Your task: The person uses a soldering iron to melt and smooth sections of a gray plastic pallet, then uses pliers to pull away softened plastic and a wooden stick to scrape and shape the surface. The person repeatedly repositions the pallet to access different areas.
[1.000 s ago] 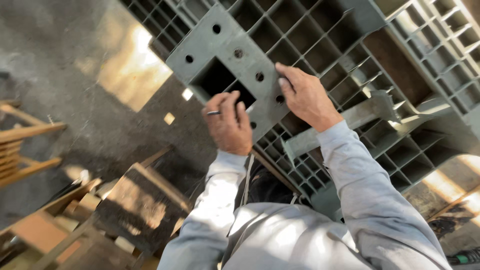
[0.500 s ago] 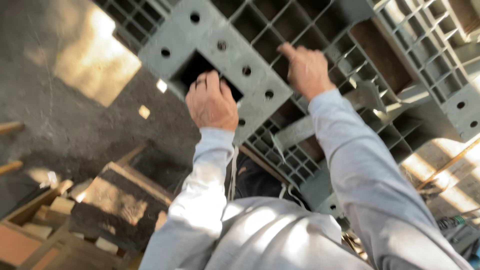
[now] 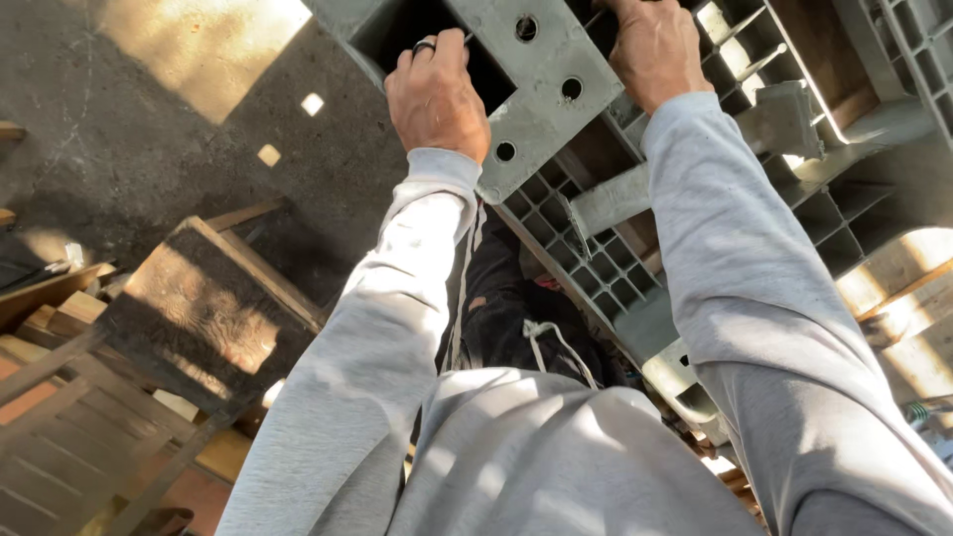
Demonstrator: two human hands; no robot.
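Here both hands [image 3: 437, 94] [image 3: 650, 45] grip the grey plastic pallet [image 3: 541, 79].

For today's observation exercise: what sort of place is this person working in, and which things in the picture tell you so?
Probably an outdoor yard or storage area where pallets are handled. Both hands grip a grey plastic pallet, wooden pallets lie to the left, and the ground is rough dark pavement with patches of sunlight.

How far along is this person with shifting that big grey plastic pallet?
Done: both hands have hold of the grey plastic grid pallet. In hand: the left hand hooks its square opening and the right hand grips the ribs. Left: it is not laid flat; wooden pallets lie below.
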